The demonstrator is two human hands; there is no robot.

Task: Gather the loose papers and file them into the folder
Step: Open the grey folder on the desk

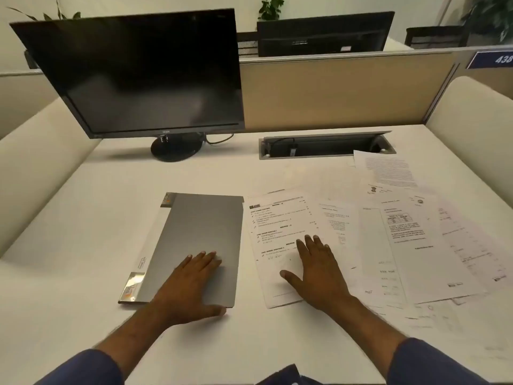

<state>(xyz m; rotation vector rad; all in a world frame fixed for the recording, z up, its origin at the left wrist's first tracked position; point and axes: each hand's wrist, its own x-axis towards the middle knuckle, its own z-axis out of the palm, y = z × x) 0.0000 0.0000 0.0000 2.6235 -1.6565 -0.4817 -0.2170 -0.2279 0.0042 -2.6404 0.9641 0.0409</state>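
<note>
The grey folder (200, 245) lies closed and flat on the pale tabletop (83, 245), and everything else is easiest placed from it. The left hand (191, 284) rests palm-down on the folder's near half, fingers spread and gripping nothing. Just right of the folder, the right hand (316, 273) lies equally flat and open on the nearest printed sheet (277, 232), pressing rather than holding it. The other loose papers (402, 240) fan out further right of the folder, overlapping one another, with one sheet up beyond them by the cable hatch (324, 147); how many sheets lie in the spread is hard to count from here. The gathering seems barely begun. To do it well, the right hand would likely sweep the far sheets toward the folder's right edge, sliding them under a flat palm so they stack instead of creasing, then square the pile by tapping its edges before the left hand lifts the cover. The paper looks thin, limp and slippery on the smooth tabletop, so single sheets may skate away or buckle if pinched at a corner. The folder's cover is stiff, matte and rectangular, with a glossy label strip along its left spine.
</note>
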